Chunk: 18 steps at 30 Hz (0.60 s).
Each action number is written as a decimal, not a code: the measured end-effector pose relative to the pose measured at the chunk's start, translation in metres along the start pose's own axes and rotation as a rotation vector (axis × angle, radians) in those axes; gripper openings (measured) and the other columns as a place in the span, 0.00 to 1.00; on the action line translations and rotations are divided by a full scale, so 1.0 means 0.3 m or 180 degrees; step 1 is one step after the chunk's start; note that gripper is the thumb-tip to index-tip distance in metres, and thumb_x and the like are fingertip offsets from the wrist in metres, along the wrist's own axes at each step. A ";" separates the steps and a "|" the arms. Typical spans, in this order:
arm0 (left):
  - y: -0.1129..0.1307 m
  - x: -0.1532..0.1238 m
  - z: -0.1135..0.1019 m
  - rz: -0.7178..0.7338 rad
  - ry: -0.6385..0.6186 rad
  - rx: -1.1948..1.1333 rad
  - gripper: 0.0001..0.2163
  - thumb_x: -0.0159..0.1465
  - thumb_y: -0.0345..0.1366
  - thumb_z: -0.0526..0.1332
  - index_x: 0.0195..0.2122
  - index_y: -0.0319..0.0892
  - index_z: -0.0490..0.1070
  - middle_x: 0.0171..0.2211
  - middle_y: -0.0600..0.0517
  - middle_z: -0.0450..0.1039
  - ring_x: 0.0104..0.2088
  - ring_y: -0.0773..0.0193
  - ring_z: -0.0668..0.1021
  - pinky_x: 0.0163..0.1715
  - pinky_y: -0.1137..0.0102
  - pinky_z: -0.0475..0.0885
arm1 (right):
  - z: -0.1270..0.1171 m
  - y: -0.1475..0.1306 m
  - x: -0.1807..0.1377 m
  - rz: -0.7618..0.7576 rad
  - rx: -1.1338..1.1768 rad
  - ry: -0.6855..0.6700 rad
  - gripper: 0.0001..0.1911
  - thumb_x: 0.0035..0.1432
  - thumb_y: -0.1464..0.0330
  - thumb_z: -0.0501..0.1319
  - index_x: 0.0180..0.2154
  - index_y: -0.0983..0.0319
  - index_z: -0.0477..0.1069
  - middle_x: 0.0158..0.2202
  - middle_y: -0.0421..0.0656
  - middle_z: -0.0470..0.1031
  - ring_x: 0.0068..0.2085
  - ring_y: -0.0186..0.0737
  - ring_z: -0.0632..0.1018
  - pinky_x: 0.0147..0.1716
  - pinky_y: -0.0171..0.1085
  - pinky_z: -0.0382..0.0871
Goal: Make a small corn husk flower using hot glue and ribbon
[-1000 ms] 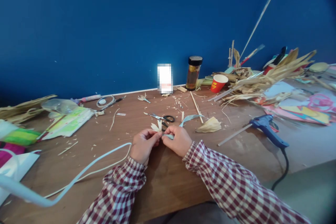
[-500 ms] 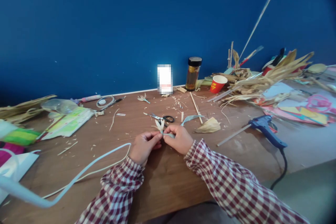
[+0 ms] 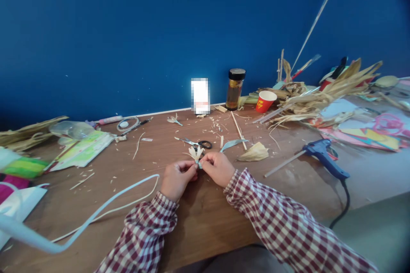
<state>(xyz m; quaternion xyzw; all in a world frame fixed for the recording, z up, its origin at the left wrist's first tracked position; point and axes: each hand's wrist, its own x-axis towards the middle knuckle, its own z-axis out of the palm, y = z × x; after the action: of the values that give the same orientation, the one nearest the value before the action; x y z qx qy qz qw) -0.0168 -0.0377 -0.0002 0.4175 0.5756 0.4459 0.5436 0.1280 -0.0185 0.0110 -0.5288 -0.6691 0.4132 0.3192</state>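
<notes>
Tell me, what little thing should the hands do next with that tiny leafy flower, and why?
Probably keep pinching and wind the blue strip tighter. Both the left hand and right hand pinch the husk flower at its base, where a blue bit shows, and its petals fan out loosely.

left hand (image 3: 175, 178), right hand (image 3: 218, 168), fingertips pinched together

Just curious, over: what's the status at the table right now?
Both hands, left and right, pinch small husk flower. Scissors lie just beyond.
</notes>
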 end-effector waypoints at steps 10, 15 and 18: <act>-0.004 -0.008 0.020 0.0310 0.0176 0.0208 0.10 0.47 0.38 0.64 0.28 0.35 0.74 0.19 0.54 0.72 0.18 0.71 0.72 0.20 0.77 0.68 | 0.002 -0.009 -0.008 -0.0046 -0.0236 -0.0011 0.09 0.51 0.67 0.54 0.27 0.65 0.71 0.18 0.38 0.66 0.20 0.29 0.64 0.20 0.29 0.54; -0.009 -0.005 0.024 0.0310 0.0265 0.0165 0.12 0.48 0.39 0.63 0.30 0.35 0.73 0.20 0.53 0.73 0.19 0.70 0.73 0.22 0.76 0.69 | 0.003 -0.014 -0.012 -0.0095 -0.0363 -0.0022 0.07 0.50 0.67 0.56 0.27 0.64 0.70 0.19 0.38 0.66 0.21 0.30 0.65 0.22 0.29 0.55; -0.005 -0.010 0.027 0.0378 0.0299 0.0340 0.12 0.49 0.39 0.63 0.31 0.36 0.74 0.21 0.52 0.74 0.20 0.68 0.73 0.22 0.75 0.69 | 0.005 -0.011 -0.012 -0.0159 -0.0401 0.0046 0.06 0.49 0.69 0.57 0.26 0.64 0.70 0.18 0.38 0.66 0.22 0.30 0.65 0.22 0.29 0.55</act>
<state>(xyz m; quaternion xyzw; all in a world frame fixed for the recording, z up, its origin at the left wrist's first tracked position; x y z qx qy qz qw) -0.0086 -0.0404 -0.0010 0.4579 0.5976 0.4651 0.4656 0.1262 -0.0227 0.0133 -0.5340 -0.7045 0.3583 0.3003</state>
